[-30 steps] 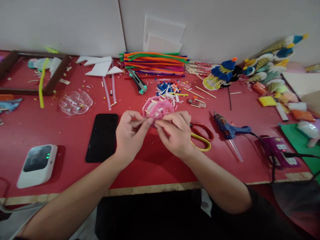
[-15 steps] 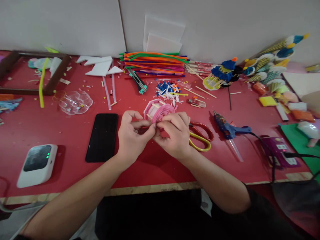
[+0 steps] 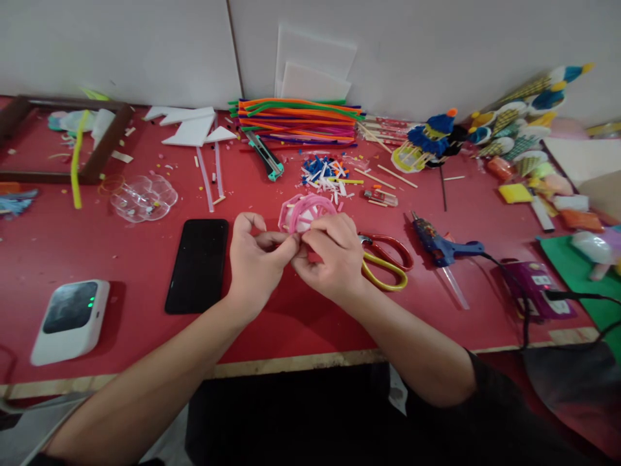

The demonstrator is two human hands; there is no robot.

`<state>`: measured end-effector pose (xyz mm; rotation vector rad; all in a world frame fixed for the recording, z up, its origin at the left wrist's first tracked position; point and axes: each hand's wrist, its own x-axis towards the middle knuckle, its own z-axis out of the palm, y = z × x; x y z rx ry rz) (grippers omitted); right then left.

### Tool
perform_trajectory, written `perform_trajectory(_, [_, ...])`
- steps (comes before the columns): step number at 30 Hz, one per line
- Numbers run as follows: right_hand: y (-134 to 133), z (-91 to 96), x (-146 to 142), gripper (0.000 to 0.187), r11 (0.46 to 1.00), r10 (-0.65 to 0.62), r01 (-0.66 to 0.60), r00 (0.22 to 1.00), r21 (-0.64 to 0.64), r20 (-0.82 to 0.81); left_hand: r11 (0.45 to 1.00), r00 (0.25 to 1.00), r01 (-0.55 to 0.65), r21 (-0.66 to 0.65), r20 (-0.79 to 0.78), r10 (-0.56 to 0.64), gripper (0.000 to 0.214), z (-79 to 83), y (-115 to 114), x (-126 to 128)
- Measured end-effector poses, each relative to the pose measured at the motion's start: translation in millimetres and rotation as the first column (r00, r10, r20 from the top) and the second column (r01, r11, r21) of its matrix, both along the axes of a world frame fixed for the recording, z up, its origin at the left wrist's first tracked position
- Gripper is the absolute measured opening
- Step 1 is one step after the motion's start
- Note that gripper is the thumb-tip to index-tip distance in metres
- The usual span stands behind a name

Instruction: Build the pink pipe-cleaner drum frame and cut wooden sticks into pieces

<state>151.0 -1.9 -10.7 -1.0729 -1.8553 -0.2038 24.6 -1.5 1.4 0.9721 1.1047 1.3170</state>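
Observation:
Both my hands meet over the middle of the red table (image 3: 121,278). My left hand (image 3: 255,262) pinches with thumb and fingers at the near edge of a small pink wheel-shaped craft piece (image 3: 305,212) made of pink pipe cleaner and little sticks. My right hand (image 3: 330,255) is curled round the same pink piece from the right, fingertips pressed against those of the left hand. Most of the piece's near side is hidden behind my fingers.
A black phone (image 3: 198,264) lies left of my hands, a white device (image 3: 70,320) nearer the edge. Red-and-yellow scissors (image 3: 388,262) and a blue glue gun (image 3: 444,246) lie right. Pipe cleaners (image 3: 298,120), cut straw bits (image 3: 325,173), a utility knife (image 3: 264,155), finished crafts (image 3: 514,139) behind.
My hands have drawn closer together and slightly lower on the pink piece, which turned a little; the view shifted slightly. Nothing else moved.

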Motion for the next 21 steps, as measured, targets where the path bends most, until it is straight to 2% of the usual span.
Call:
perform_trajectory(5, [0.8, -1.0, -0.9, 0.018, 0.999, 0.050, -0.051, 0.998, -0.009, -0.050, 1.000, 1.000, -0.006, 0.010, -0.003, 0.006, 0.041, -0.1, 0.3, 0.7])
perform_trajectory(13, [-0.4, 2.4, 0.4, 0.020, 0.997, 0.060, -0.060, 0.998, 0.041, 0.011, 0.996, 0.995, -0.052, 0.071, -0.079, 0.058, 0.043, 0.1, 0.4, 1.7])
perform_trajectory(19, [-2.0, 3.0, -0.4, 0.019, 0.999, 0.010, -0.011, 0.999, 0.037, 0.037, 0.997, 0.997, -0.007, 0.083, -0.071, 0.013, 0.042, 0.4, 0.3, 2.3])
perform_trajectory(21, [-0.1, 5.3, 7.4, 0.018, 0.997, -0.031, 0.028, 0.999, 0.065, 0.045, 0.994, 0.996, -0.039, 0.097, -0.080, 0.047, 0.041, 0.9, 6.2, -4.9])
